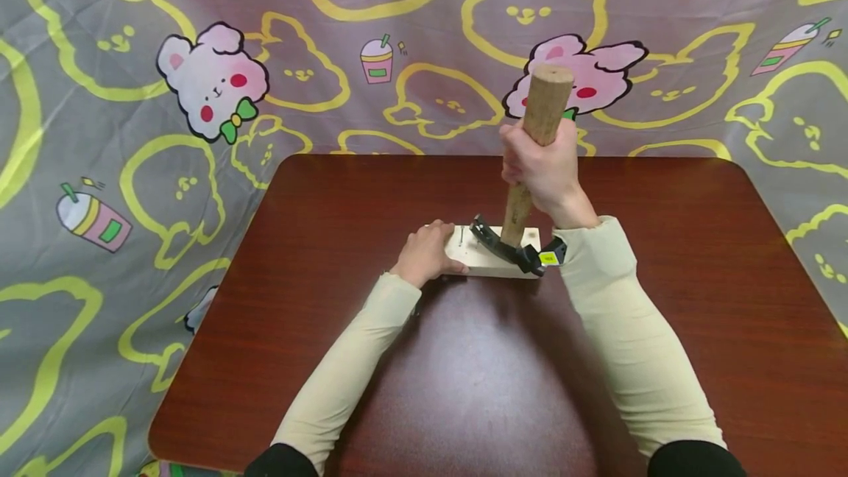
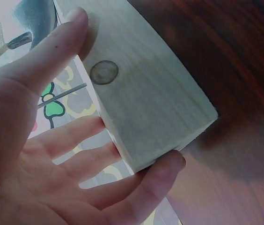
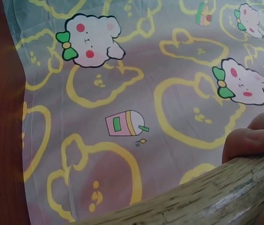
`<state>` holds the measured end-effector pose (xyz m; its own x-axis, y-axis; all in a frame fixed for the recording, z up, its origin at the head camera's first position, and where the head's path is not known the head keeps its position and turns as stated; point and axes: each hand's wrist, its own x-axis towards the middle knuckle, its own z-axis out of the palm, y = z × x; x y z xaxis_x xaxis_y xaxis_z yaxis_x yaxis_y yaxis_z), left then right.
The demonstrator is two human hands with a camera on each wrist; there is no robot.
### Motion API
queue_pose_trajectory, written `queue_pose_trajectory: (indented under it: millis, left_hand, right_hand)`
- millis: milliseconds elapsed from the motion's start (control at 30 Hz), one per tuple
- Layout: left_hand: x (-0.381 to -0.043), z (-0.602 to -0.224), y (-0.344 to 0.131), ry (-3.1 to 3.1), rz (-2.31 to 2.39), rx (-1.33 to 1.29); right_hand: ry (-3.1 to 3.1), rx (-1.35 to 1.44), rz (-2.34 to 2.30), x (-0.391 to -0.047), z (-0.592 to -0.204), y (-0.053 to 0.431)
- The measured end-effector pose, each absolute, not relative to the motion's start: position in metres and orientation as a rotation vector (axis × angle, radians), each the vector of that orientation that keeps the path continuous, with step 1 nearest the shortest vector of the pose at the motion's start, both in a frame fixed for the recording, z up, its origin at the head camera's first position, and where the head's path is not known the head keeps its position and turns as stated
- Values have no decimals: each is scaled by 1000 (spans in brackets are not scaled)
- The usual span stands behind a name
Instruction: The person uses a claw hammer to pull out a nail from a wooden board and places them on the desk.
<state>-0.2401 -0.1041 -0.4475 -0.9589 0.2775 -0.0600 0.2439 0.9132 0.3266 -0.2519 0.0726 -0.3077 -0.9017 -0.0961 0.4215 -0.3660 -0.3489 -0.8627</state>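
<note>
A pale wooden block [image 1: 489, 265] lies on the table. My left hand [image 1: 425, 250] grips its left end; in the left wrist view the thumb runs along one edge and the fingertips [image 2: 167, 164] wrap the end. A thin nail [image 1: 461, 235] stands up from the block, between the left hand and the hammer. My right hand [image 1: 545, 168] grips the wooden handle [image 1: 546, 105] of a claw hammer, which leans slightly right. Its dark metal head [image 1: 497, 241] is down at the block's top. Whether the claw holds another nail cannot be made out.
The reddish-brown table [image 1: 318, 241] has rounded corners at the back. Behind and beside it hangs a grey curtain [image 1: 424, 43] with cartoon prints. A small black piece with a yellow label [image 1: 551, 256] sits by the right cuff, close to the hammer head.
</note>
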Motion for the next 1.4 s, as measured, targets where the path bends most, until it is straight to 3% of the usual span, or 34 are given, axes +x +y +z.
queue_pose_trajectory:
  millis: [1400]
  left_hand:
    - [-238,-442,-104,2945,312,457]
  right_hand:
    - [-1477,660,2305,-243,-317,82]
